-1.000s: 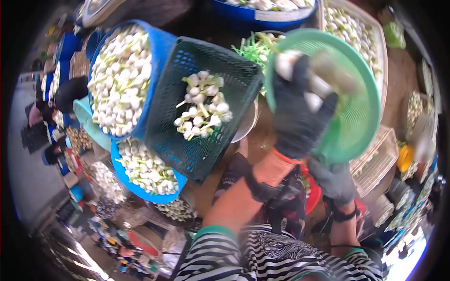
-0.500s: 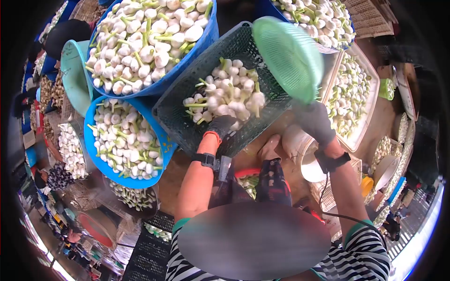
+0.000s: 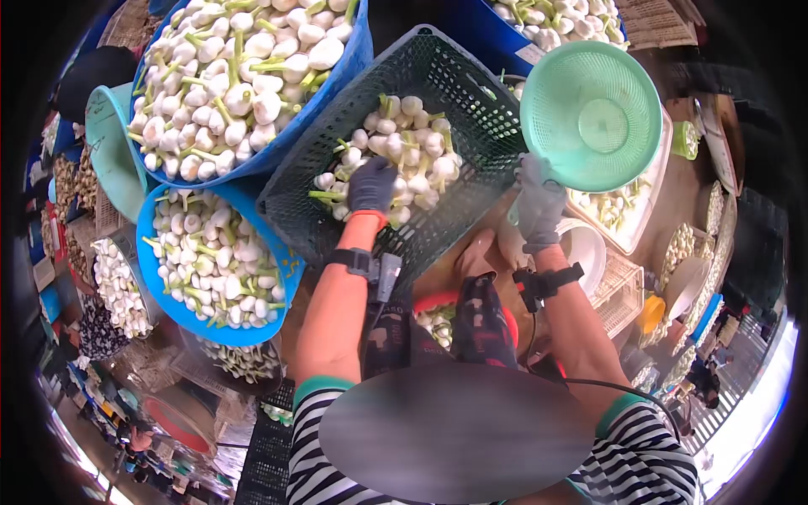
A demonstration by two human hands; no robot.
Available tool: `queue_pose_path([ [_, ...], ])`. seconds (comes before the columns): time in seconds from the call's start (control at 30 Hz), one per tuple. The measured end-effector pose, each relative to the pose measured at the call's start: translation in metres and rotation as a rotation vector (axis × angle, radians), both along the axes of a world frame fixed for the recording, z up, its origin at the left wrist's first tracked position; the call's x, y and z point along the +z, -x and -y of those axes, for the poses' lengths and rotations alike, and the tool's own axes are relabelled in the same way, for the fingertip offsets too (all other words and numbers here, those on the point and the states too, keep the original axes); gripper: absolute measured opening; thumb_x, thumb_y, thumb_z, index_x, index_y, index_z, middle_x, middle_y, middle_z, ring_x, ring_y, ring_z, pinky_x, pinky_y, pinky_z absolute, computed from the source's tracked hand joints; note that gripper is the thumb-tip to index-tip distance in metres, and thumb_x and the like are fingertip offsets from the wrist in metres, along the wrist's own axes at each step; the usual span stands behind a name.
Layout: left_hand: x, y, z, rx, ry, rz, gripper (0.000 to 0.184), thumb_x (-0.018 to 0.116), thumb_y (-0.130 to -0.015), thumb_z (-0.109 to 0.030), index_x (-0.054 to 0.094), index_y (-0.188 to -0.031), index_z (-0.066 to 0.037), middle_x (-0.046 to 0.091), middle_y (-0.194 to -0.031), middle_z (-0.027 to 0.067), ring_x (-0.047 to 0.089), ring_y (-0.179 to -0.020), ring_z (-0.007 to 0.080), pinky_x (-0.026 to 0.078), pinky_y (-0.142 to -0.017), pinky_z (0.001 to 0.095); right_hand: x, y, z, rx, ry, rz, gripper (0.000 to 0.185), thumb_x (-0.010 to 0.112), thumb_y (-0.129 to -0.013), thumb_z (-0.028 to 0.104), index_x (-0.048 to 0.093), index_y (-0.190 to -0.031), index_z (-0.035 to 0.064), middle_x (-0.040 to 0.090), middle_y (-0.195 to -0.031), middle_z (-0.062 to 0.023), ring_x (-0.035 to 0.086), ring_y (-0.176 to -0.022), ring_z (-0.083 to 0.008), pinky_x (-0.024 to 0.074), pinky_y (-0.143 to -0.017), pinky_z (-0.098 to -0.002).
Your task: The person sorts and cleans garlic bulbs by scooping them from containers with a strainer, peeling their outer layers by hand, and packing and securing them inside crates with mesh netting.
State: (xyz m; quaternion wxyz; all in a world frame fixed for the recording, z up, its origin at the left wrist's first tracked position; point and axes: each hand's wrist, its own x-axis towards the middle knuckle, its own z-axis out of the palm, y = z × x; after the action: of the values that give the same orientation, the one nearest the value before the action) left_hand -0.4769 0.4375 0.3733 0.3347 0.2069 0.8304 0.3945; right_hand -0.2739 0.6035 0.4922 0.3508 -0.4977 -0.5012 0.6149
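Observation:
My left hand (image 3: 372, 185), in a dark glove, is down among the garlic bulbs (image 3: 412, 151) piled in the dark green crate (image 3: 295, 181). Its fingers are curled over the bulbs, and what they hold, if anything, is hidden. On the right, my right hand (image 3: 540, 200), in a grey glove, is closed on the lower left rim of the round green basket (image 3: 619, 118). No bulbs show inside the basket, which hangs beside the crate's right end with its inside toward me.
Large blue tubs of garlic stand at the upper left (image 3: 244, 76) and the top right (image 3: 551, 21). A light blue basin (image 3: 290, 282) of garlic sits at the left. Behind the green basket lies a pale tray (image 3: 661, 198) of garlic, above a beige crate (image 3: 619, 290).
The green basket first held bulbs; now none show in it, and more lie in the crate. Since the middle frame it has turned its inside toward me, and my left hand has reached farther into the pile.

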Motion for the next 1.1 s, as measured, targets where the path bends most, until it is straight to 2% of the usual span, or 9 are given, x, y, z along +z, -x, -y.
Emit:
queue_pose_path([
  [0.07,0.035,-0.025,-0.033,-0.206,0.017,-0.154,0.036,0.058,-0.075,-0.036,0.064,-0.093,-0.004,0.064,-0.086,0.0178,0.06,-0.084,0.0353,0.047,-0.076,0.0388,-0.015,-0.014,-0.004,0.256,-0.524,0.438,0.026,0.061,-0.082,0.005,0.056,-0.107,0.0014,0.061,-0.098,-0.0071,0.059,-0.077,-0.0131,0.0468,-0.063,-0.0247],
  [0.13,0.039,-0.051,-0.062,-0.284,0.088,-0.318,0.037,0.058,-0.075,-0.04,0.065,-0.091,-0.007,0.065,-0.089,0.014,0.062,-0.085,0.0328,0.048,-0.075,0.0384,-0.014,-0.019,-0.005,0.293,-0.547,0.538,0.026,0.057,-0.084,0.007,0.055,-0.11,0.002,0.06,-0.101,-0.0066,0.059,-0.079,-0.0137,0.0469,-0.065,-0.0246],
  [0.27,0.056,-0.055,-0.112,-0.376,0.469,-0.238,0.027,0.059,-0.076,-0.035,0.067,-0.091,-0.014,0.066,-0.095,0.0101,0.064,-0.091,0.0278,0.051,-0.072,0.0411,-0.01,-0.017,-0.006,0.003,0.5,-0.394,0.03,0.045,-0.09,0.023,0.054,-0.111,0.0049,0.059,-0.102,-0.0064,0.056,-0.078,-0.0167,0.0457,-0.067,-0.0261],
  [0.3,0.045,-0.054,-0.117,-0.407,0.522,-0.111,0.043,0.055,-0.076,-0.042,0.062,-0.104,-0.01,0.06,-0.11,0.0154,0.059,-0.1,0.0329,0.047,-0.081,0.0455,-0.019,-0.021,-0.007,0.015,0.435,-0.337,0.032,0.041,-0.09,0.025,0.053,-0.112,0.0048,0.058,-0.105,-0.0074,0.056,-0.081,-0.0185,0.0458,-0.07,-0.0272],
  [0.5,0.002,-0.058,-0.097,-0.604,0.324,-0.191,0.04,0.057,-0.075,-0.04,0.064,-0.098,-0.008,0.063,-0.096,0.0166,0.062,-0.09,0.0345,0.049,-0.077,0.0401,-0.034,-0.032,-0.015,0.118,0.508,-0.589,0.026,0.042,-0.092,0.009,0.048,-0.115,0.0004,0.056,-0.112,-0.0098,0.056,-0.102,-0.0206,0.0478,-0.083,-0.0269],
  [0.57,-0.02,-0.044,-0.094,-0.687,0.314,-0.085,0.043,0.059,-0.075,-0.043,0.064,-0.098,-0.007,0.064,-0.087,0.016,0.063,-0.084,0.0329,0.05,-0.073,0.0385,-0.03,-0.033,-0.015,0.237,0.357,-0.349,0.026,0.044,-0.091,0.01,0.048,-0.115,0.0004,0.056,-0.112,-0.0102,0.057,-0.101,-0.0204,0.0481,-0.082,-0.0273],
  [0.67,-0.041,-0.019,-0.054,-0.5,-0.124,0.037,0.033,0.063,-0.075,-0.037,0.063,-0.09,-0.008,0.061,-0.071,0.0077,0.059,-0.067,0.0272,0.048,-0.062,0.0349,-0.029,-0.028,-0.016,0.251,0.017,0.17,0.028,0.048,-0.09,0.019,0.051,-0.111,0.0004,0.058,-0.106,-0.0121,0.058,-0.093,-0.0203,0.0477,-0.077,-0.0292],
  [0.8,0.052,-0.012,-0.018,0.68,-0.18,1.306,0.023,0.061,-0.079,-0.029,0.059,-0.097,-0.015,0.06,-0.094,0.0048,0.056,-0.085,0.0232,0.046,-0.07,0.0374,-0.025,-0.011,-0.011,0.159,-0.219,0.383,0.026,0.059,-0.084,0.026,0.061,-0.094,0.0023,0.065,-0.081,-0.012,0.061,-0.073,-0.0215,0.0462,-0.065,-0.0352],
  [1.1,0.127,-0.032,0.012,0.815,-0.547,1.263,0.03,0.058,-0.084,-0.032,0.054,-0.108,-0.015,0.058,-0.102,0.0065,0.058,-0.087,0.0215,0.051,-0.062,0.0329,0.05,0.006,-0.004,0.589,-0.785,0.779,0.04,0.06,-0.079,0.021,0.051,-0.114,0.0023,0.058,-0.106,-0.0169,0.058,-0.094,-0.0324,0.0476,-0.079,-0.0379],
])
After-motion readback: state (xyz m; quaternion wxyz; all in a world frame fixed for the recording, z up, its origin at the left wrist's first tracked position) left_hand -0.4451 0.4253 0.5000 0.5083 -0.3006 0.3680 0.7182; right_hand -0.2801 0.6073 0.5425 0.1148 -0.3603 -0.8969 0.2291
